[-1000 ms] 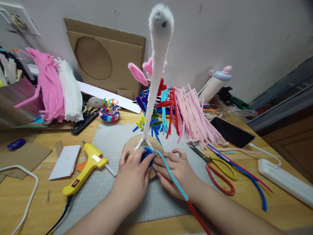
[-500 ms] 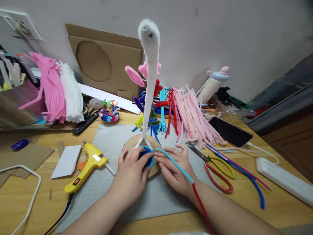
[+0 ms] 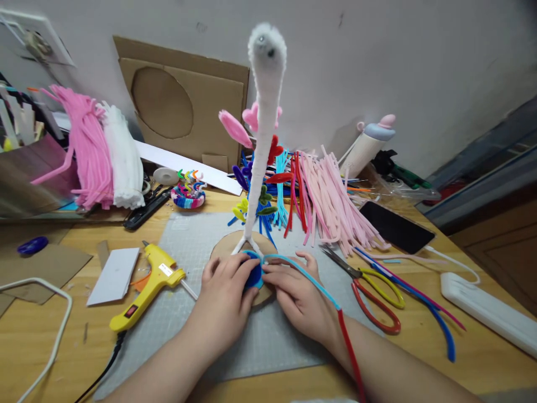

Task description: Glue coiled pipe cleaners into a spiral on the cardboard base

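A dark blue coil of pipe cleaner with a light blue rim (image 3: 253, 275) sits low over a cardboard disc (image 3: 222, 244). My left hand (image 3: 229, 285) has its fingers closed around the coil's left side. From the coil, a light blue pipe cleaner (image 3: 312, 280), joined to a red one (image 3: 350, 352), arches over my right hand (image 3: 297, 294). The fingertips of that hand press the strip against the coil's right edge. Behind them rises a tall white fuzzy stem (image 3: 260, 151) with forked feet on the disc, bearing pink, red, purple, green and yellow flowers and leaves.
A yellow glue gun (image 3: 157, 268) lies left on the grey cutting mat (image 3: 184, 229). To the right are scissors (image 3: 375, 291), loose pipe cleaners, a phone (image 3: 396, 226) and a power strip (image 3: 486, 308). Pink pipe cleaner bundles (image 3: 335, 201) lie behind.
The white stem's top has shifted right and slightly up in view. My hands stay at the coil, and the light blue and red tail has swung a little to the right.
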### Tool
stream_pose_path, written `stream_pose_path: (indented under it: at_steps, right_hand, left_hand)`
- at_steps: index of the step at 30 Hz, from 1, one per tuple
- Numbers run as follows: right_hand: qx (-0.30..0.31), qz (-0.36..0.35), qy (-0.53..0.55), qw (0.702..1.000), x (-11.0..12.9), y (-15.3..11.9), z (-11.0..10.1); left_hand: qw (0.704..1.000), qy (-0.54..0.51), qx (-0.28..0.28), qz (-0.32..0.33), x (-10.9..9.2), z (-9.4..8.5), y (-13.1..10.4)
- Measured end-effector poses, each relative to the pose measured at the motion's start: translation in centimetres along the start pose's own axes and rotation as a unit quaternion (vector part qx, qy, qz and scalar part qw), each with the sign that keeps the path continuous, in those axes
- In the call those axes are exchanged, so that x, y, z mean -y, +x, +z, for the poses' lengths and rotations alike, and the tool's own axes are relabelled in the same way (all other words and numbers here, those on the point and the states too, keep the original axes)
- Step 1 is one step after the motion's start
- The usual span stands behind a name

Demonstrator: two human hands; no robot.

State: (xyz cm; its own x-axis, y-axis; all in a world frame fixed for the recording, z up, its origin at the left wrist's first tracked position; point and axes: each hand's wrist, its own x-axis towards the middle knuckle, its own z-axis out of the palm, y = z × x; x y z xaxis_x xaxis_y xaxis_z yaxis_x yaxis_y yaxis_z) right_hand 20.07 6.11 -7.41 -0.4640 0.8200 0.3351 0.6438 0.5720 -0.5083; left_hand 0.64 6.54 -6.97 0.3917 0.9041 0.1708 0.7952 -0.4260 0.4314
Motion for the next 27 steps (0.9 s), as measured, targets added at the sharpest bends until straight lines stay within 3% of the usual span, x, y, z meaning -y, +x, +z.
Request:
stream_pose_path:
  at_steps: [3, 8, 13, 18, 21, 27]
  right_hand:
    - [0.007, -0.016, -0.026, 1.0, 0.0, 0.0, 0.0]
    - [0.003, -0.028, -0.039, 0.999, -0.2, 0.0, 0.0]
    - [0.007, -0.024, -0.038, 0.999, -0.1, 0.1, 0.2]
    - [0.002, -0.019, -0.027, 0.999, 0.1, 0.1, 0.3]
    - [-0.001, -0.021, -0.024, 0.999, 0.1, 0.0, 0.4]
    - [0.003, -0.017, -0.029, 0.999, 0.1, -0.1, 0.4]
  left_hand:
    - [1.0, -0.007, -0.01, -0.002, 0.7, -1.2, -0.3]
    - [0.996, 0.077, -0.051, -0.014, 1.5, -2.6, -2.3]
    - [0.988, 0.132, -0.06, 0.05, 0.8, -1.8, -4.3]
    - [0.985, 0.136, -0.088, 0.061, -0.1, -1.0, -4.5]
    - [0.986, 0.13, -0.074, 0.068, -0.3, -1.5, -4.2]
    - [0.992, 0.127, -0.012, 0.018, 0.4, -2.8, -2.8]
